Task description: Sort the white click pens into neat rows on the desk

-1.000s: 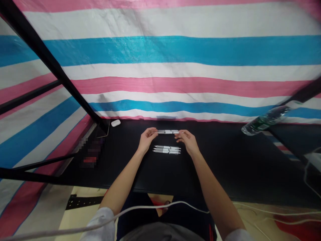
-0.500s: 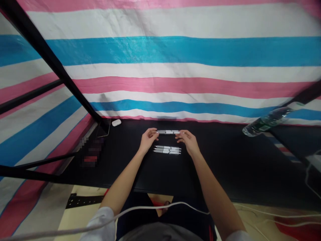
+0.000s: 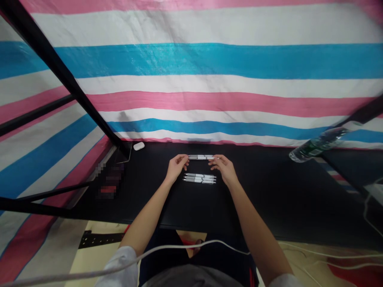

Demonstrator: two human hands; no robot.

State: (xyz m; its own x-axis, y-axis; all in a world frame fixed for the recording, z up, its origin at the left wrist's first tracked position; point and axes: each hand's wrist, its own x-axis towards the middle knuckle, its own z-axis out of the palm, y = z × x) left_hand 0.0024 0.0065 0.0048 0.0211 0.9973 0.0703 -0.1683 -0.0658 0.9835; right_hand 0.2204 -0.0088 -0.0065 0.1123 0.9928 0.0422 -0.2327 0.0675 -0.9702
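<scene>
- The left hand [image 3: 177, 168] and right hand [image 3: 226, 169] are apart, with their fingertips closed on opposite ends of one white pen [image 3: 201, 157].
- The white pen lies level between the hands, just above the black table [image 3: 269, 195]; whether it touches the table cannot be told.
- A small group of pens [image 3: 200, 178] lies side by side on the table, just below and between the hands, near both palms but not touching them. Their exact count is hard to tell.
- The pens look light and stiff, with smooth barrels that may roll or slip on the table. The barrel looks like the surest place to take hold, with a fingertip pinch.
- An earbud case [image 3: 139, 146] sits well beyond the left hand, near the table's far edge.
- A water bottle [image 3: 317, 145] tilts well off to the right of the right hand.
- A striped tarp [image 3: 191, 59] hangs beyond both hands.
- A white cable [image 3: 185, 246] crosses below both forearms.
</scene>
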